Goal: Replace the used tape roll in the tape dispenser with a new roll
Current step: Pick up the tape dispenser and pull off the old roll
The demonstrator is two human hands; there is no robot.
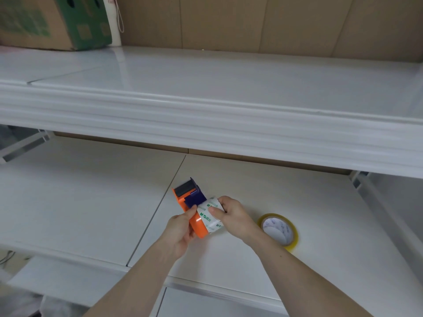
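Single head-worn wide-angle view, facing forward and down.
Looks from above onto the lower white shelf (pixel 91 202), close over both forearms; upper shelf (pixel 229 92) crosses mid-frame, edges bowed.

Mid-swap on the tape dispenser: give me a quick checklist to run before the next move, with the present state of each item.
1. Dispenser held steady: ok, the left hand grips its orange body.
2. Core gripped: ok, the right hand pinches the white printed core at the dispenser.
3. Core free of the hub: cannot tell, the hands hide the joint.
4. New roll in reach: ok, it lies flat on the shelf just right of the right hand.
5. Blade end clear of fingers: ok, both hands are at the near end, away from the far head.
6. New roll's loose tape end found: cannot tell.
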